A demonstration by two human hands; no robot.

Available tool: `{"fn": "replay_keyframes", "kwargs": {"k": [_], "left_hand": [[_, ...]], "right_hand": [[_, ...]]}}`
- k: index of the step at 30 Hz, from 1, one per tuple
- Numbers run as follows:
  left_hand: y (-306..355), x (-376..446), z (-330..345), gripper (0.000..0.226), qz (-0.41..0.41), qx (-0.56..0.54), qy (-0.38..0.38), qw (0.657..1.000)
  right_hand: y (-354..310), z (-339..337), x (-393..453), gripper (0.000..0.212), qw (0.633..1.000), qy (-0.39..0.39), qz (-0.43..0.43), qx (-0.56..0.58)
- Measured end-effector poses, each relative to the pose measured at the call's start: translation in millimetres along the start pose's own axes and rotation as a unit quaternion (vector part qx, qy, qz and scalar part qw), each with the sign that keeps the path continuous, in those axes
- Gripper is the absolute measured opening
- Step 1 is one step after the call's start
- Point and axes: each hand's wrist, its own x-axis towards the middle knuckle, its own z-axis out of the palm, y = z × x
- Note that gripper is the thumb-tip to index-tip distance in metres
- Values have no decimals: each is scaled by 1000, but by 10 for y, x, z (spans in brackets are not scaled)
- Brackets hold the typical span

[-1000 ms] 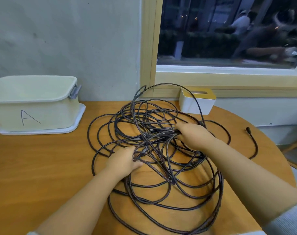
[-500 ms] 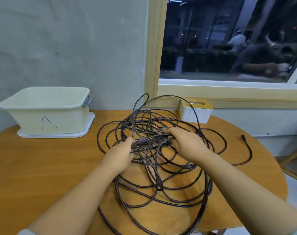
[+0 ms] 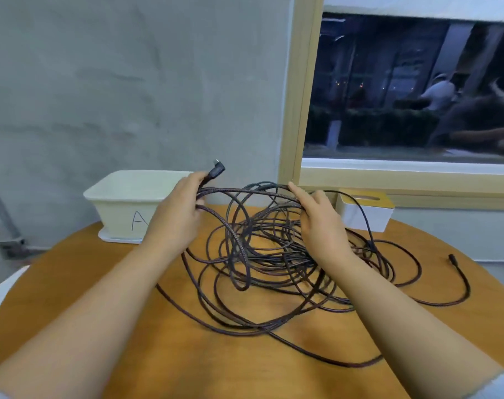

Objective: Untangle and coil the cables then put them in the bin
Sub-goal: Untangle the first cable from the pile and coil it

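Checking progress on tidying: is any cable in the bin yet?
No, the cable lies tangled on the table, gripped by both hands, outside the bin.

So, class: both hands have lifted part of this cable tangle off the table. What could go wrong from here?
1. The left hand holds the plug end, but the cable is still knotted; pulling may tighten loops.
2. The loose end near the table edge could slide off.
3. Loops lean against the white box and may drag it.
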Motion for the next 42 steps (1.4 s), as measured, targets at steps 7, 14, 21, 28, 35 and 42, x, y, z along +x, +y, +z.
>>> {"fn": "replay_keyframes", "kwargs": {"k": [7, 14, 21, 28, 35, 42], "left_hand": [[-111, -109, 200, 40, -18, 6, -51, 998], [-164, -177, 424, 11, -54, 1, -133, 990], [-231, -208, 637, 24, -103, -32, -181, 978], [-298, -252, 680, 28, -139, -94, -167, 972], [-260, -216, 561, 19, -164, -121, -125, 971], [-335, -319, 455, 14, -174, -140, -108, 969]], "right_hand": [[160, 76, -40, 62, 998, -31, 39, -31], [451, 209, -87, 63, 979, -139, 119, -89], [-21, 138, -271, 46, 989, -146, -3, 12], [-323, 217, -545, 38, 957, -243, -29, 157], [-150, 341, -601, 29, 961, -273, -24, 35], [162, 294, -551, 30, 969, -233, 41, 72]]}}
